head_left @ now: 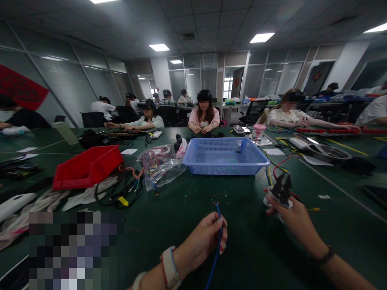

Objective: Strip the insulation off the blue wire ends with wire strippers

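Note:
A blue wire point(216, 257) is pinched in my left hand point(208, 235), its upper tip pointing away from me and showing a bit of bare copper. The wire's lower part runs down out of the picture. Over on the right, my right hand point(288, 213) is closed around a dark pair of pliers or wire strippers point(281, 189), with their jaws pointing up and apart. Something white, like cloth or tissue, shows under the tool in that hand. Small scraps of copper and green bits point(222, 196) lie on the table just beyond the wire's tip.
A blue plastic basket point(223, 168) stands ahead, with a clear bag of wires point(163, 167) to its left. Further left are a red bin point(87, 169), dark cables point(117, 191) and white gloves point(45, 203). Loose wires lie behind my right hand. Several people sit around the green table.

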Demonstrator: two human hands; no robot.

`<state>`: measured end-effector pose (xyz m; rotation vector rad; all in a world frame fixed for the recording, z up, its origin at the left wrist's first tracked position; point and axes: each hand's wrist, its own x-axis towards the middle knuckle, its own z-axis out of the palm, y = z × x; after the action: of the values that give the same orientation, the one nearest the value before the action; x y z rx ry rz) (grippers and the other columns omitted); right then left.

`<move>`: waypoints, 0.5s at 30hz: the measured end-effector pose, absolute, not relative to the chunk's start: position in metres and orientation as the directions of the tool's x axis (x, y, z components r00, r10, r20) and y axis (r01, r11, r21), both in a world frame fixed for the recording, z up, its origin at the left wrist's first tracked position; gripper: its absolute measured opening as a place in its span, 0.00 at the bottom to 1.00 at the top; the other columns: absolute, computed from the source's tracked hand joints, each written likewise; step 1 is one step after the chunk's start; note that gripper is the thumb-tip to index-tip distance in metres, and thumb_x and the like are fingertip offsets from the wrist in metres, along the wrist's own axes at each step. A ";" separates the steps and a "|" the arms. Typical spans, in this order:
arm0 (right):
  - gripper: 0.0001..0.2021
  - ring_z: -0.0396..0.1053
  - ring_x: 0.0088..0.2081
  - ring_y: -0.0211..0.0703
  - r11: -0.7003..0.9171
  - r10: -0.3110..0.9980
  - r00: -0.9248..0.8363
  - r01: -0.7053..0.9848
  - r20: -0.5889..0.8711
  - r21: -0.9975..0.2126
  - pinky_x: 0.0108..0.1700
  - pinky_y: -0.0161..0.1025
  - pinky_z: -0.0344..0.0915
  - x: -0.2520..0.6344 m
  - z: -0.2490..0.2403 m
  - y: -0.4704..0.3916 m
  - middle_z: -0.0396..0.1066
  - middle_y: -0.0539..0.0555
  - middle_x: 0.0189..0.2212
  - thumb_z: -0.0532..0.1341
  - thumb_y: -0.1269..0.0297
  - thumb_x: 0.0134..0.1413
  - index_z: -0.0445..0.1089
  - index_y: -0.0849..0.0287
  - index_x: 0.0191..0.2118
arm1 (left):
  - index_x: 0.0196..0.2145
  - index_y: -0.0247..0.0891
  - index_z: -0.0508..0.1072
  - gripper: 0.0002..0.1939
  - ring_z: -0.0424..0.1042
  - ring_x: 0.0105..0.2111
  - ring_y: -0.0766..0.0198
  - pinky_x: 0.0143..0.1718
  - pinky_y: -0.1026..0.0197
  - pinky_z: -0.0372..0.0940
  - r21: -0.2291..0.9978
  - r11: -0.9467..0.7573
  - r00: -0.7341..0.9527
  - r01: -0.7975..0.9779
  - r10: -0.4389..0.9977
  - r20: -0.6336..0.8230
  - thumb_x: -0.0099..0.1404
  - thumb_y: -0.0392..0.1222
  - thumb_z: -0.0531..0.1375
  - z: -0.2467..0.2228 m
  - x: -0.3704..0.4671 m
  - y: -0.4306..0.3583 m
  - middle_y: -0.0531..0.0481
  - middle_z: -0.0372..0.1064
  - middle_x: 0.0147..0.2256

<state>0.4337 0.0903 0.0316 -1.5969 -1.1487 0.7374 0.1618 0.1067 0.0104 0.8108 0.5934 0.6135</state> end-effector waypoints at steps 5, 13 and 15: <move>0.29 0.66 0.24 0.38 -0.071 0.959 0.281 0.076 -0.046 -0.995 0.27 0.37 0.65 0.427 0.033 0.090 0.71 0.51 0.24 0.66 0.51 0.47 0.66 0.63 0.51 | 0.37 0.39 0.61 0.14 0.55 0.17 0.76 0.18 0.69 0.49 0.779 0.541 0.668 -0.317 0.710 -0.221 0.63 0.49 0.60 0.017 0.163 0.103 0.56 0.62 0.26; 0.25 0.60 0.18 0.28 -0.267 0.957 0.074 -0.157 -0.281 -0.951 0.18 0.31 0.62 0.394 0.042 0.078 0.75 0.56 0.40 0.68 0.55 0.45 0.68 0.59 0.49 | 0.35 0.36 0.63 0.15 0.47 0.17 0.78 0.18 0.70 0.42 0.812 0.483 0.628 -0.330 0.754 -0.193 0.61 0.47 0.63 0.015 0.162 0.103 0.55 0.63 0.27; 0.23 0.61 0.18 0.28 -0.303 0.951 0.007 -0.187 -0.310 -0.935 0.18 0.30 0.62 0.386 0.042 0.075 0.75 0.55 0.40 0.67 0.55 0.46 0.68 0.58 0.48 | 0.34 0.35 0.63 0.16 0.48 0.17 0.79 0.19 0.69 0.43 0.849 0.441 0.609 -0.292 0.770 -0.190 0.59 0.47 0.65 0.015 0.163 0.103 0.51 0.67 0.34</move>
<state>0.3860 0.0746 0.0422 -1.3060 -0.8794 1.4867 0.1625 0.1026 0.0152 0.8822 0.6240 0.7146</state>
